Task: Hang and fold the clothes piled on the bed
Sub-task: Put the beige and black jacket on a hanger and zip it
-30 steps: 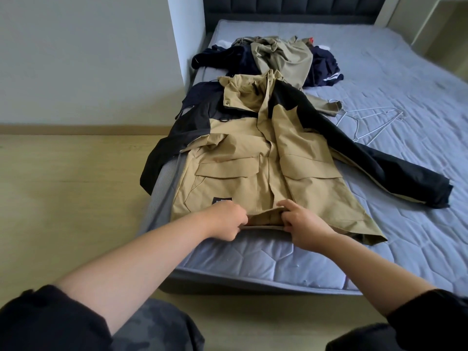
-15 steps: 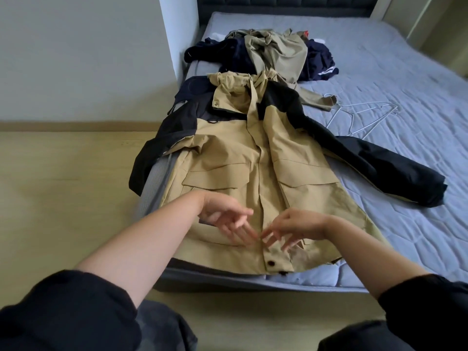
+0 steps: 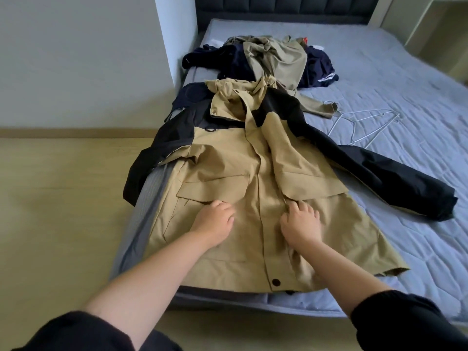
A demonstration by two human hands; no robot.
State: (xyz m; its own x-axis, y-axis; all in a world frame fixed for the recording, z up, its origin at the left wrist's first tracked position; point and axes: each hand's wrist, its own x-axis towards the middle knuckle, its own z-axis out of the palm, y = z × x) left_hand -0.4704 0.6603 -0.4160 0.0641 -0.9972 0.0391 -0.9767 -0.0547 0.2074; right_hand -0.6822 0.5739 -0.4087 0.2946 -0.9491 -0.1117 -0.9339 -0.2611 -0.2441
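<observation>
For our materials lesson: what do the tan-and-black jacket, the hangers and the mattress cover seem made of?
Tan-and-black jacket: probably woven synthetic shell, matte, with crisp creases and faint sheen on the black sleeve. Hangers: seemingly thin metal wire, pale and slender. Mattress cover: quilted fabric, stitched padded pattern.

Bedroom in a home — a bed strewn with clothes.
A quilted grey mattress [image 3: 405, 249] with a dark padded headboard [image 3: 278, 6] sits low on a pale wood floor [image 3: 63, 211] beside a plain wall [image 3: 76, 59] with a skirting board [image 3: 76, 133]. On it lie a spread jacket [image 3: 228, 160], a pile of clothes [image 3: 276, 59] and wire hangers [image 3: 367, 122] — household things.
</observation>
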